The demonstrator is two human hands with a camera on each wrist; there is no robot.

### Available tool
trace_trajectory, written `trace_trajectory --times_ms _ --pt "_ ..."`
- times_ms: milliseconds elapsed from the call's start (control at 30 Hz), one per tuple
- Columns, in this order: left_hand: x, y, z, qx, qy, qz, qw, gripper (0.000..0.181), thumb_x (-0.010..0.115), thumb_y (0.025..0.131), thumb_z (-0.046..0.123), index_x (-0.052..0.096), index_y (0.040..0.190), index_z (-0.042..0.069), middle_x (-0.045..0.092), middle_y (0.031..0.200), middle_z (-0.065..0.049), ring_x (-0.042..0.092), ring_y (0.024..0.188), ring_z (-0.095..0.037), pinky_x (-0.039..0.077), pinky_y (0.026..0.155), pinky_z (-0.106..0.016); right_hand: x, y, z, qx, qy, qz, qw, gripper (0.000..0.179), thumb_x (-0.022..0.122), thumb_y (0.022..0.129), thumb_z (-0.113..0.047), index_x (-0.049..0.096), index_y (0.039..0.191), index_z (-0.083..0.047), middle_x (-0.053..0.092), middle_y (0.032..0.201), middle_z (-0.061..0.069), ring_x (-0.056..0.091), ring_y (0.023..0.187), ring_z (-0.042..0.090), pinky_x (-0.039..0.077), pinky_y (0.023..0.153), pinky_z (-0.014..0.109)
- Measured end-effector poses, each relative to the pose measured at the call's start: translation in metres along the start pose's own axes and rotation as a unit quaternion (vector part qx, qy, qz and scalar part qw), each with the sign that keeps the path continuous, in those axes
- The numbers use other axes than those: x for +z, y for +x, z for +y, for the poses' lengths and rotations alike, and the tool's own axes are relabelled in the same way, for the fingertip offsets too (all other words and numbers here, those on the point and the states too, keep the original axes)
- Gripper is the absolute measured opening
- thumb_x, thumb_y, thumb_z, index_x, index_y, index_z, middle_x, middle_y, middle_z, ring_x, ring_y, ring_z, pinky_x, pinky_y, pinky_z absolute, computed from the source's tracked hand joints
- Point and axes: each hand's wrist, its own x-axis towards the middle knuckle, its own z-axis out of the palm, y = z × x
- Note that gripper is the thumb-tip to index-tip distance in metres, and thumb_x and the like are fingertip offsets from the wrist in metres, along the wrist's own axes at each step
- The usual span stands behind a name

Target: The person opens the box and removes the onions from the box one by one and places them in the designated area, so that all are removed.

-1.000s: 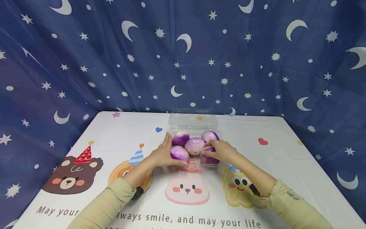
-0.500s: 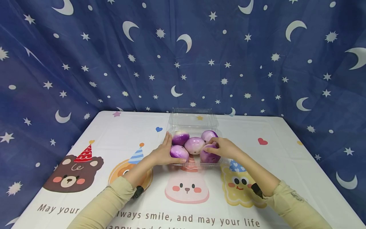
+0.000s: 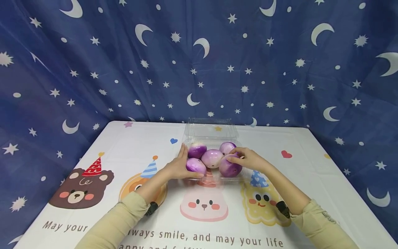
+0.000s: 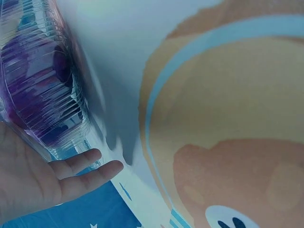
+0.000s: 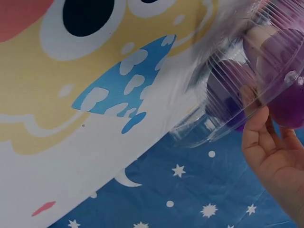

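Beneath my right hand (image 3: 251, 159), pinched between thumb and fingers, a round purple piece (image 3: 230, 168) sits at the near right of the clear box (image 3: 230, 179) — across from it, my left hand (image 3: 176, 169), fingers straight, probably steadies the side.

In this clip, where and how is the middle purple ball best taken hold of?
Probably pinch the middle ball by its near and far curves, coming from above: the lid is folded open, and gaps show in front of and behind the ball. Left and right, the other four balls crowd its rounded sides, leaving less finger room.
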Motion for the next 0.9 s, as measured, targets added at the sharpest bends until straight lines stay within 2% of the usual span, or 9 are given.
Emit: trace_trajectory --times_ms 233,367,567,700,800,900 --pt "0.000 0.000 -0.002 -0.008 0.002 0.003 1.0000 0.129 0.071 0.069 0.064 -0.004 0.149 -0.002 -0.015 0.157 -0.016 0.030 0.135 -0.049 0.040 0.100 -0.057 -0.006 -0.003 -0.001 -0.011 0.043 -0.020 0.9988 0.044 0.059 0.092 -0.039 0.060 0.118 -0.003 0.062 0.114 0.018 0.058 0.103 0.029 0.054 0.076 0.037" --pt "-0.002 0.002 -0.001 -0.003 0.001 0.003 1.0000 0.128 0.071 0.069 0.064 -0.004 0.149 -0.002 -0.015 0.157 -0.016 0.029 0.135 -0.049 0.039 0.100 -0.058 -0.010 -0.008 -0.002 -0.008 0.071 -0.032 0.9969 0.043 0.059 0.093 -0.035 0.057 0.120 -0.002 0.059 0.117 0.021 0.057 0.105 0.032 0.056 0.077 0.041" --pt "0.001 0.002 -0.003 0.000 -0.001 0.000 1.0000 0.128 0.072 0.069 0.062 -0.004 0.149 -0.002 -0.015 0.157 -0.017 0.029 0.135 -0.050 0.038 0.102 -0.058 -0.011 -0.014 0.000 -0.016 0.095 -0.033 0.9948 0.043 0.058 0.094 -0.031 0.055 0.124 -0.001 0.056 0.124 0.021 0.057 0.110 0.034 0.056 0.079 0.041" --pt "0.004 0.002 -0.004 -0.001 -0.004 0.000 1.0000 0.129 0.072 0.068 0.064 -0.003 0.149 -0.003 -0.015 0.157 -0.017 0.030 0.134 -0.051 0.038 0.101 -0.059 -0.012 -0.019 0.000 -0.044 0.093 -0.010 0.9946 0.041 0.061 0.092 -0.026 0.056 0.125 -0.002 0.057 0.125 0.020 0.058 0.108 0.034 0.055 0.082 0.039" --pt "0.004 0.001 -0.004 -0.005 -0.007 0.002 1.0000 0.130 0.072 0.067 0.065 -0.003 0.150 -0.002 -0.015 0.157 -0.016 0.029 0.134 -0.051 0.037 0.101 -0.060 -0.012 -0.022 0.001 -0.071 0.086 0.021 0.9935 0.040 0.064 0.090 -0.022 0.057 0.125 -0.004 0.059 0.125 0.018 0.059 0.105 0.031 0.054 0.082 0.033" --pt "0.004 0.001 -0.002 -0.007 -0.007 -0.001 0.9999 0.130 0.072 0.066 0.065 -0.004 0.150 -0.001 -0.015 0.157 -0.015 0.027 0.135 -0.051 0.037 0.102 -0.060 -0.013 -0.026 0.004 -0.079 0.099 0.049 0.9907 0.041 0.066 0.088 -0.017 0.057 0.126 -0.004 0.060 0.124 0.018 0.059 0.103 0.027 0.053 0.080 0.025"
